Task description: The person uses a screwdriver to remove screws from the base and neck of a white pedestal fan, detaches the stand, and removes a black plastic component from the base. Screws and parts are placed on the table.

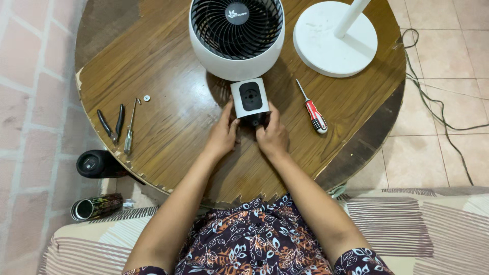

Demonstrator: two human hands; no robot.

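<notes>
A white round fan head (237,38) with a black grille lies face up on a round wooden table (168,122). Its white neck piece (249,97), with a dark oval panel, points toward me. My left hand (222,135) grips the left side of the neck's black lower end. My right hand (271,135) holds the right side of the same part. Both hands close around it from below.
A red-handled screwdriver (313,113) lies right of my hands. The fan's white round base with its pole (333,38) sits at the back right. Pliers (113,125), a thin screwdriver (130,130) and a small washer (146,98) lie at left. A cable (433,102) runs over the floor.
</notes>
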